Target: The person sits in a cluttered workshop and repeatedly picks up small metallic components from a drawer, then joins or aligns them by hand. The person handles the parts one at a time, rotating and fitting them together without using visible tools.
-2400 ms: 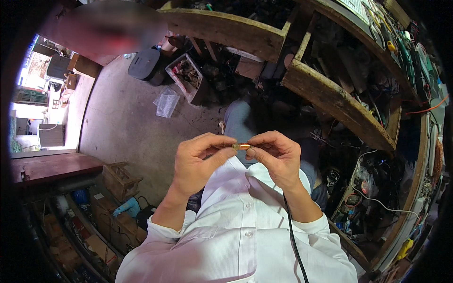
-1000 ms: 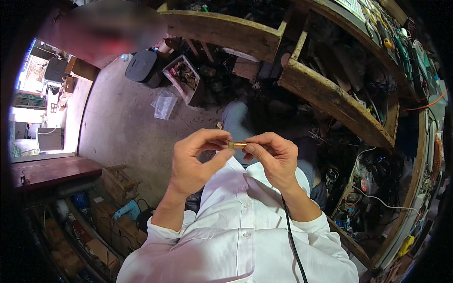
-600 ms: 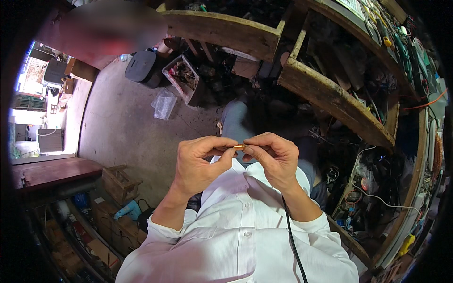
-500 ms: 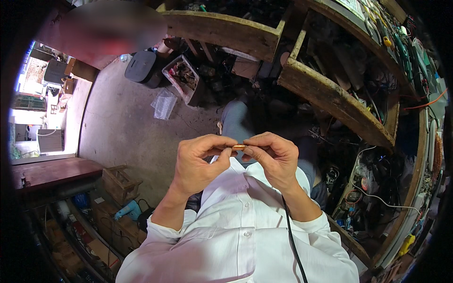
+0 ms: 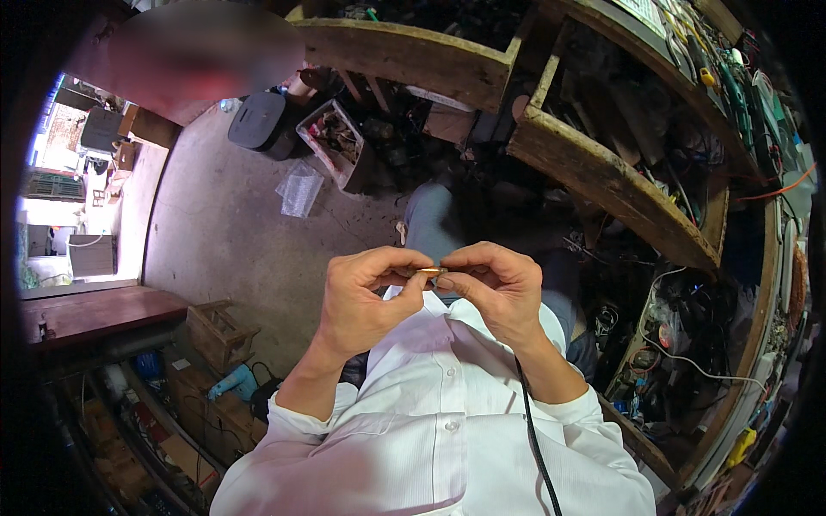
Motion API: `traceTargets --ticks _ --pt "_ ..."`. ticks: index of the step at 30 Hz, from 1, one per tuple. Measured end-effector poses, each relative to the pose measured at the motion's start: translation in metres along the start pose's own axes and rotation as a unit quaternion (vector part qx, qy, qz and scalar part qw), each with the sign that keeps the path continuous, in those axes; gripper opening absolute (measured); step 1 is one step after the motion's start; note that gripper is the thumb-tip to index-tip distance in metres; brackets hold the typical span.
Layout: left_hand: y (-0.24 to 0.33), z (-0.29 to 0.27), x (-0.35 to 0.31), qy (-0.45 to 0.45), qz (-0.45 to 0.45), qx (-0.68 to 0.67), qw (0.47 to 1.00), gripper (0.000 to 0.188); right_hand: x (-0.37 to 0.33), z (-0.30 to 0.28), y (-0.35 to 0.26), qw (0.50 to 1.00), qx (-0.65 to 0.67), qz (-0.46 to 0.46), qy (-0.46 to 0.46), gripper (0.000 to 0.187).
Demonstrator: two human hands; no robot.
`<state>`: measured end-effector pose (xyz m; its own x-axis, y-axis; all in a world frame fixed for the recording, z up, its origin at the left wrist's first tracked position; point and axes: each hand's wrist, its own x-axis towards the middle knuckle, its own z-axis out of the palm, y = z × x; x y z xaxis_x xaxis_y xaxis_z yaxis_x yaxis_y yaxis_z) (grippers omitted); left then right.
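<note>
Left hand (image 5: pixel 366 297) and right hand (image 5: pixel 495 288) are raised together in front of the chest, fingertips meeting at the centre of the view. Both hands pinch a small brass-coloured cylindrical piece (image 5: pixel 429 271), held level between thumbs and forefingers; only its middle shows between the fingertips, and its exact kind cannot be told. The remaining fingers of each hand are curled inward. A black cable (image 5: pixel 532 430) runs down over the white shirt (image 5: pixel 430 430) on the right. Far left on the concrete floor (image 5: pixel 215 232) lie a clear plastic bag (image 5: pixel 300 191), an open box of parts (image 5: pixel 331 142) and a black case (image 5: pixel 258 120). A wooden workbench (image 5: pixel 602 176) stands far right.
</note>
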<state>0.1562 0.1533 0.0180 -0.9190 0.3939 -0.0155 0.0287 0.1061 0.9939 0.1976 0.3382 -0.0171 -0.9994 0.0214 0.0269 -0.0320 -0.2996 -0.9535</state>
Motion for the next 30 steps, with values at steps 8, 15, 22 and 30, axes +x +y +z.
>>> traceTargets --ticks 8,15,22,30 --pt "0.0006 -0.0003 -0.0016 -0.022 -0.03 0.002 0.999 0.016 0.0031 -0.0017 -0.0027 0.992 -0.08 -0.096 -0.033 0.018" --pt "0.0005 0.0008 -0.0034 -0.008 -0.005 0.002 1.0 0.018 0.0015 0.001 -0.0004 0.997 -0.038 -0.072 -0.017 0.018" --pt "-0.0005 0.0026 -0.0056 -0.008 -0.048 -0.04 0.998 0.023 0.0008 0.0006 0.0017 0.996 -0.034 -0.082 -0.017 0.02" --pt "-0.0036 0.0007 -0.009 -0.004 -0.088 -0.091 0.992 0.019 -0.0003 0.0015 0.002 0.997 -0.043 -0.057 -0.014 0.019"
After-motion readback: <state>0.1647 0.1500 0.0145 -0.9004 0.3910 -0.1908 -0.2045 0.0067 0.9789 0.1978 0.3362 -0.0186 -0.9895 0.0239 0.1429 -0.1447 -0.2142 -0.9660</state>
